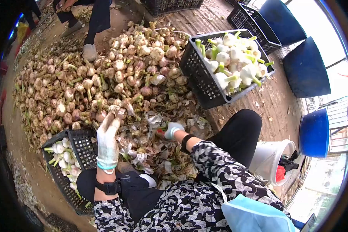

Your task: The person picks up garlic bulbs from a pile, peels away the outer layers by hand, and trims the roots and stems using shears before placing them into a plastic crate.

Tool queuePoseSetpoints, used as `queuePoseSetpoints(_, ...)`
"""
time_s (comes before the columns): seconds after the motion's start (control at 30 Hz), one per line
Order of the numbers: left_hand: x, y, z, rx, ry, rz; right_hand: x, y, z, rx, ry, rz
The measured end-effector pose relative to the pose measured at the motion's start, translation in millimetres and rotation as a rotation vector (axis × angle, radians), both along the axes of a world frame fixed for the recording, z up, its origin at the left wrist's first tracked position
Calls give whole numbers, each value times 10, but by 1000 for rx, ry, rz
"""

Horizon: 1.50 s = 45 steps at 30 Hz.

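Note:
My left hand (108, 141), in a white glove with a teal cuff, reaches to the near edge of the heap of unpeeled garlic (139, 69). Its fingers close on a garlic bulb (121, 113) there, partly hidden by the fingertips. My right hand (174, 130), also gloved, is low over the loose garlic skins (162, 150). Its fingers are closed around something small with a red part (160, 132); the rest is hidden by the hand. To the left of my left hand stands a black crate (83, 149) holding cleaned white garlic (65, 156).
A black crate (205, 83) full of white garlic bulbs (236, 58) stands right of the heap. Beyond it are another black crate (255, 25) and blue tubs (307, 67). A white bucket (268, 160) is beside my right knee. Another person's leg (98, 23) is at the far side.

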<state>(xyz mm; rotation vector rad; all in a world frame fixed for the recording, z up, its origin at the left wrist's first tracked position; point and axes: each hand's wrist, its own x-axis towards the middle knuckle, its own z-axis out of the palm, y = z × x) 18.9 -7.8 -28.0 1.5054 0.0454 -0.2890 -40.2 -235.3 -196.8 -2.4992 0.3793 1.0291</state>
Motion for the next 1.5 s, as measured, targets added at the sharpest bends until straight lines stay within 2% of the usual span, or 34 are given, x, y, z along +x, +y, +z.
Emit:
queuePoseSetpoints(0.03, -4, 3, 7, -1, -1, -8, 81, -87, 2, 175, -59, -149)
queuePoseSetpoints(0.07, -13, 10, 19, 24, 6, -2, 143, -159, 6, 530, -126, -396)
queuePoseSetpoints(0.1, -23, 18, 24, 49, 13, 8, 183, -200, 2, 1073, -153, -709)
queuePoseSetpoints(0.13, -35, 29, 13, 49, 15, 14, 233, -175, 164, 1458, -133, -836)
queuePoseSetpoints(0.23, -98, -106, 135, -348, 342, -78, 287, 43, 1457, 1555, -352, -595)
queuePoseSetpoints(0.27, -102, -186, 143, -488, 494, -100, 272, 99, 1617, 1572, -445, -507)
queuePoseSetpoints(0.3, -131, -243, 219, -512, 478, -155, 260, 95, 1364, 1774, -263, -555)
queuePoseSetpoints(0.33, -162, -286, 305, -534, 466, -210, 259, 185, 1434, 1742, -224, -436)
queuePoseSetpoints(0.4, -140, -247, 242, -691, 498, -163, 213, 217, 1427, 922, -760, 7)
queuePoseSetpoints(0.43, -129, -294, 258, -673, 397, -156, 150, 239, 1590, 507, -1162, 61)
queuePoseSetpoints(0.47, -117, -331, 285, -643, 289, -134, 145, 213, 1812, 557, -940, -45)
queuePoseSetpoints(0.53, -128, -166, 173, -397, -16, -125, 166, 185, 1811, 965, -824, -316)
queuePoseSetpoints(0.6, -186, -261, 315, -250, -91, -83, 114, 204, 1868, 1236, -797, -420)
queuePoseSetpoints(0.63, -174, -249, 317, 77, -334, -84, 90, 277, 1855, 1288, -689, -582)
queuePoseSetpoints(0.67, -167, -238, 319, 406, -567, -92, 93, 284, 1789, 1210, -707, -557)
queuePoseSetpoints(0.7, -177, -221, 361, 459, -685, -125, 98, 290, 1721, 1131, -723, -532)
queuePoseSetpoints(0.73, -195, -257, 382, 453, -759, -74, 113, 305, 1696, 1052, -737, -507)
queuePoseSetpoints(0.77, -204, -268, 375, 408, -736, -63, 138, 335, 1673, 931, -927, -394)
queuePoseSetpoints(0.87, -194, -251, 200, 265, -643, -71, 198, 449, 1762, 771, -1102, -287)
queuePoseSetpoints(0.93, -185, -232, 140, 168, -578, -87, 267, 461, 1899, 1015, -776, -565)
queuePoseSetpoints(0.97, -190, -219, 134, 54, -482, -72, 266, 463, 1836, 1186, -780, -646)
queuePoseSetpoints(1.0, -189, -207, 132, -58, -388, -57, 260, 437, 1826, 1188, -776, -643)
queuePoseSetpoints(1.07, -189, -213, 233, -142, -310, -33, 257, 398, 1903, 951, -935, -379)
queuePoseSetpoints(1.1, -176, -208, 235, 3, -483, -30, 224, 382, 1971, 1000, -859, -462)
queuePoseSetpoints(1.17, -134, -201, 288, 252, -793, -36, 277, 203, 1800, 746, -988, -75)
queuePoseSetpoints(1.2, -134, -202, 313, 255, -789, -32, 267, 186, 1779, 590, -1154, 139)
queuePoseSetpoints(1.23, -148, -215, 331, 368, -826, -20, 270, 206, 1869, 412, -1338, 324)
queuePoseSetpoints(1.27, -167, -225, 351, 481, -860, -10, 288, 276, 2041, 655, -1062, 2)
queuePoseSetpoints(1.3, -169, -237, 382, 464, -832, -3, 309, 320, 2131, 863, -759, -311)
queuePoseSetpoints(1.33, -161, -231, 368, 466, -834, 1, 323, 310, 2058, 865, -760, -306)
queuePoseSetpoints(1.4, -140, -222, 272, 233, -736, -31, 334, 267, 1839, 1009, -877, -324)
queuePoseSetpoints(1.43, -142, -194, 241, 121, -591, -44, 295, 303, 1942, 1156, -773, -442)
queuePoseSetpoints(1.5, -165, -212, 183, 48, -564, -41, 309, 135, 1628, 1151, -742, -374)
